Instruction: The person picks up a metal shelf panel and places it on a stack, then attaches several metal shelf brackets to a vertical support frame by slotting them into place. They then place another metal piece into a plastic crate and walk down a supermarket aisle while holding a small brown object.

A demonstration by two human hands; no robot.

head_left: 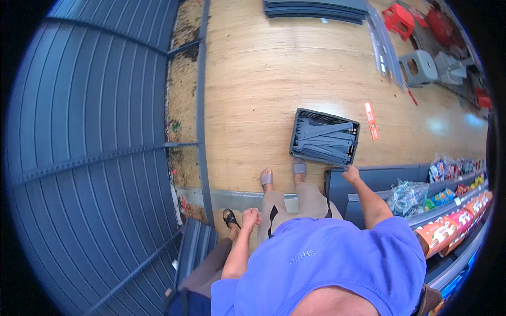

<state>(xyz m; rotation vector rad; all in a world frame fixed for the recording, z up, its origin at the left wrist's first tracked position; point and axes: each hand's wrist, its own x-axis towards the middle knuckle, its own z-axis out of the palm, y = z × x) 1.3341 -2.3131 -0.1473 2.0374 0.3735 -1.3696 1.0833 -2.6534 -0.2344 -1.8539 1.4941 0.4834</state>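
My right hand (350, 173) reaches forward and grips the top corner of a dark grey metal shelf panel (337, 192) that stands upright by my right leg. My left hand (251, 216) hangs beside my left thigh, curled into a fist with nothing visible in it. Just ahead of my grey slippers, a dark grey plastic crate (301, 138) sits on the wooden floor. It holds several grey metal brackets (324, 138).
A large blue-grey slatted shelving panel (84, 158) fills the left. Another person's foot in a black sandal (229, 217) is by my left side. Snack packets (448, 216) fill shelves at right. Stacked grey panels (316, 9), red stools (399, 20) and a grey stool (419, 67) stand farther off.
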